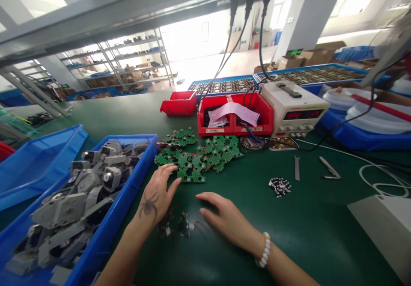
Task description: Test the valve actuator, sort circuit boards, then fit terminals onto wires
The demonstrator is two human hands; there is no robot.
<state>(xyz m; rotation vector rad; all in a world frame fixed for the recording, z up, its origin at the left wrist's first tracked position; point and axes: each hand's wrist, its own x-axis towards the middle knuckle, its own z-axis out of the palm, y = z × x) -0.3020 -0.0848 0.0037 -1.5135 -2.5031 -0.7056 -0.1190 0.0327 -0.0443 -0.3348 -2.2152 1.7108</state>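
Observation:
My left hand (156, 196), with a spider tattoo on its back, reaches forward with fingers spread; its fingertips touch the near edge of a pile of green circuit boards (199, 153) joined by thin red wires. My right hand (224, 217), a white bead bracelet at the wrist, lies flat on the green mat with fingers apart, holding nothing. Between the two hands lie small dark motor parts with red wires (180, 226).
A blue tray (105, 230) at the left holds several grey gearbox housings (80, 192). Red bins (234, 114) and a beige power supply (293, 108) stand behind the boards. Small black parts (280, 186), tweezers (329, 168) and a white box (385, 221) lie at the right.

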